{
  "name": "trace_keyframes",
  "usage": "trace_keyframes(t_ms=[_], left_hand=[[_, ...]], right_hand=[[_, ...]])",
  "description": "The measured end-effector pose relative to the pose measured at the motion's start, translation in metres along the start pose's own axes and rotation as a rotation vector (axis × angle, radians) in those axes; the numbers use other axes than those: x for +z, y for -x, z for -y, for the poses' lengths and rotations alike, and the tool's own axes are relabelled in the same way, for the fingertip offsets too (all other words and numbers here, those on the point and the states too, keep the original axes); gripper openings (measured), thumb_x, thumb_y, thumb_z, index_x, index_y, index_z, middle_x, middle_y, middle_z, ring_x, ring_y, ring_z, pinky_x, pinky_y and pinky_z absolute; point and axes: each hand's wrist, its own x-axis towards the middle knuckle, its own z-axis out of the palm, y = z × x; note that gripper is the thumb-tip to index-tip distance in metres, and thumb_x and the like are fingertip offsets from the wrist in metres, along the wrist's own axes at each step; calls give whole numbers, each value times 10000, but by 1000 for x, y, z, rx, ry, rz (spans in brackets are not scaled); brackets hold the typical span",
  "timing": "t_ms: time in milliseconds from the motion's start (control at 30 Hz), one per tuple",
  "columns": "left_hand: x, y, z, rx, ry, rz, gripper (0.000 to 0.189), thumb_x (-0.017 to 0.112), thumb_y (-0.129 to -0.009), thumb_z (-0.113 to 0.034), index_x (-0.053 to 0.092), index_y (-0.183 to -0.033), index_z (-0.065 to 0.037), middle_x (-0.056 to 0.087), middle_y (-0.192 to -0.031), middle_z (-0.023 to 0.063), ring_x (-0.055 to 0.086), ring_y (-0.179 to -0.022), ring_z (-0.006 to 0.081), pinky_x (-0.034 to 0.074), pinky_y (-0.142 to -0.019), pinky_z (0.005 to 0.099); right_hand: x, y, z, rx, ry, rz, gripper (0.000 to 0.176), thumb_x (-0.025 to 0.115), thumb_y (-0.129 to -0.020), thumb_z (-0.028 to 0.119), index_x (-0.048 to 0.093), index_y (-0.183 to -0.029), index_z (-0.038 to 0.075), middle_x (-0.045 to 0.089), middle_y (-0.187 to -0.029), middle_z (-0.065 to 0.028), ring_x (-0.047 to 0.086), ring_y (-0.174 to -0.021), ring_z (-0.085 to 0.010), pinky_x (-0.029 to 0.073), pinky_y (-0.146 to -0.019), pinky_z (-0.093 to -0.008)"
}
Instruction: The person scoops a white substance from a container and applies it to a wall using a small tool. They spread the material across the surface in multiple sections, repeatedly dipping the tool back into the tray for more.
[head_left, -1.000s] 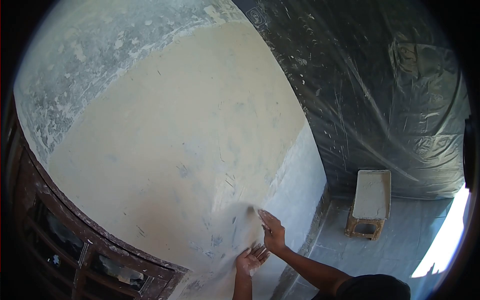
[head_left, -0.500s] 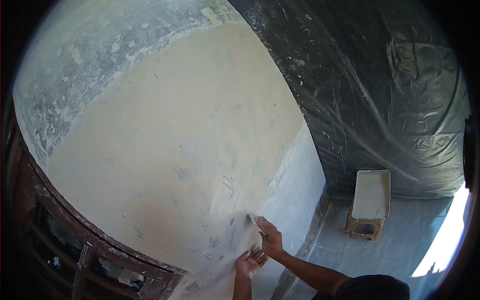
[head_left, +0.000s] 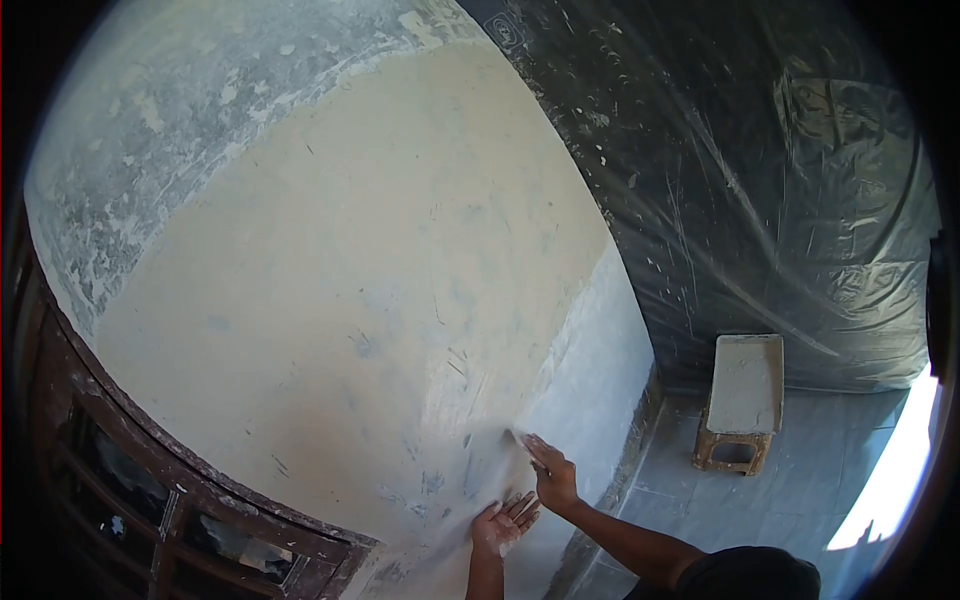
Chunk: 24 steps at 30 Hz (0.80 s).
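My right hand is closed on a thin flat blade, whose edge lies at the wall. Just below and to the left, my left hand is palm up with its fingers spread, and a pale smear shows on the palm. No tool shows in it. Cream-coloured coating covers the middle of the wall, with bare mottled grey at the top left and a paler area at the lower right.
A pale tray rests on a brown stool on the grey tiled floor. Dark plastic sheeting hangs on the right. A dark red-brown frame with panes stands at the lower left.
My right hand and the blade have moved slightly to the right and down. The fingers of my left hand have spread and now sit a little apart from my right hand.
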Motion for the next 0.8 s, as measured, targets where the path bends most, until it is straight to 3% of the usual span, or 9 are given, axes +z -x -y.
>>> trace_keyframes(t_ms=[167,233,300,400,500,567,633,667,800], left_hand=[[-12,-1,0,-9,52,140,513,333,-950,-242,391,-1289,138,384,-1418,325,357,-1333,482,312,-1096,557],[-14,0,0,-8,44,153,511,341,-949,-241,393,-1288,138,394,-1408,325,370,-1324,479,318,-1093,557],[-15,-1,0,-11,32,167,509,348,-949,-240,395,-1287,137,404,-1399,325,384,-1314,476,324,-1090,557],[-26,-11,4,-16,49,39,508,371,-944,-246,409,-1279,135,439,-1369,313,423,-1279,469,332,-1085,554],[-50,-27,6,230,-251,-35,425,389,-926,-252,520,-1228,17,558,-1268,228,500,-1181,427,341,-1062,574],[-21,-2,-1,-15,-36,-5,440,394,-924,-252,500,-1229,48,521,-1312,261,464,-1236,450,338,-1064,578],[-15,10,-2,-21,5,56,467,391,-927,-249,474,-1237,90,474,-1352,285,431,-1271,462,332,-1074,570],[-15,13,-2,-22,44,121,496,389,-930,-246,448,-1246,131,427,-1393,309,398,-1306,474,326,-1084,561],[-22,11,0,8,11,115,510,369,-939,-257,438,-1252,139,407,-1406,318,372,-1323,483,321,-1086,566]], right_hand=[[-12,-131,-8,-34,-26,-401,492,513,-820,-127,584,-1274,50,578,-1296,-179,499,-1274,-330,383,-1068,-393],[2,-142,-16,-130,92,-310,515,481,-844,-138,543,-1321,45,519,-1380,-159,434,-1337,-307,323,-1115,-359],[22,-96,7,-119,170,-202,486,540,-858,-66,545,-1326,64,496,-1391,-174,390,-1356,-352,279,-1139,-402],[38,5,35,-94,153,15,433,594,-866,-12,591,-1286,94,545,-1351,-153,447,-1322,-336,319,-1112,-418],[24,49,42,17,-105,142,435,544,-844,-80,629,-1236,89,604,-1275,-150,522,-1260,-304,383,-1068,-398],[10,18,40,97,-143,12,456,493,-846,-117,613,-1247,64,607,-1263,-166,544,-1236,-301,413,-1041,-380],[-11,-57,33,150,-206,-191,455,469,-853,-147,589,-1257,26,601,-1266,-182,547,-1230,-311,424,-1033,-354],[-18,-93,19,27,-142,-308,470,480,-844,-154,588,-1262,32,583,-1290,-183,531,-1244,-324,412,-1048,-363],[-14,-143,-24,-117,59,-345,478,480,-848,-146,577,-1279,37,560,-1327,-175,480,-1295,-317,371,-1081,-356]])
